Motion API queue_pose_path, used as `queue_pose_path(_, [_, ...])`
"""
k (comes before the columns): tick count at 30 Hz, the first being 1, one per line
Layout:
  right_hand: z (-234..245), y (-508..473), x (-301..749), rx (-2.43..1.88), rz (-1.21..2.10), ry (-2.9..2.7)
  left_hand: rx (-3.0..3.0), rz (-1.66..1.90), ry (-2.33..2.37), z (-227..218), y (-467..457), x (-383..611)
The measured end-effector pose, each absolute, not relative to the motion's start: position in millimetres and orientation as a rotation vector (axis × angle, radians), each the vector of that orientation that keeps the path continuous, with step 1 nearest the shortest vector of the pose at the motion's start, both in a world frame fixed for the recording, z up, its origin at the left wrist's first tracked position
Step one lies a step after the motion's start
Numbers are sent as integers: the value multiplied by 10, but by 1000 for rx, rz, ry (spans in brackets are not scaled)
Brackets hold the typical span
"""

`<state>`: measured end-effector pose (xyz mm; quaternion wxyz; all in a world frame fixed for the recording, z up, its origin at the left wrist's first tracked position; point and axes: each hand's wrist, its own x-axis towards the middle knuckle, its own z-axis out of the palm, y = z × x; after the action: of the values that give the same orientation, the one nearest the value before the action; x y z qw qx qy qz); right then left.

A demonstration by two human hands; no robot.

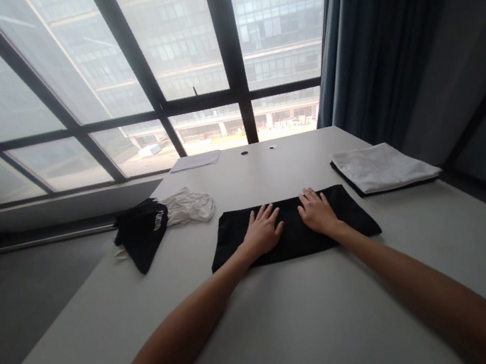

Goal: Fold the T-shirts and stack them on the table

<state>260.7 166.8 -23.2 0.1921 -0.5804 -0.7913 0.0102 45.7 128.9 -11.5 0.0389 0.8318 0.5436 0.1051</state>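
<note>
1. A pale bench [301, 309] carries the folded black cloth [293, 234], which lies flat near the middle, its long side running across the person's view.
2. Beyond the black cloth and past the bench's far edge stands a tall window [181, 37] with dark bars; a building shows through the glass. A dark blue curtain [356, 51] hangs beyond the cloth to the right, and grey floor [71, 266] shows well to its left.
3. Both bare arms reach forward from the near side of the black cloth. The left hand [264, 229] lies palm down on it, left of its middle, fingers spread and thumb held out.
4. The right hand [317, 212] also lies palm down on the cloth, right of its middle, fingers slightly parted and thumb apart. A strip of cloth shows between the two hands, which cover parts of it.
5. Left of the black cloth, apart from it, a dark bundle [143, 230] with pale lettering lies against a crumpled white cloth [189, 206].
6. Just right of the black cloth, a folded white cloth [384, 166] rests on a dark layer [349, 183].
7. Beyond the black cloth, toward the far edge, lie some white sheets [195, 161]; to their right is a small dark disc [244, 153].
</note>
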Motion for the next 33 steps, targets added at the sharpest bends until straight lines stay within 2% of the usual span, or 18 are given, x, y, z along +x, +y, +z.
queue_pose_path(5, [-391, 1809, 2791, -1745, 81, -2196, 2486, 231, 1776, -220, 1354, 357])
queue_pose_path(13, [-338, 1908, 3192, -1846, 3, -2190, 2355, 181, 2070, -188, 1442, 30])
queue_pose_path(23, [-398, 1892, 3453, -1859, -93, -2145, 2395, 261, 2094, -194, 1414, -69])
queue_pose_path(28, [-216, 1651, 3145, -1620, -248, -2119, 2593, 389, 1877, -102, 1270, 152])
queue_pose_path(33, [-254, 1379, 2679, -1399, 64, -2445, 2638, 223, 1553, -164, 1158, 363])
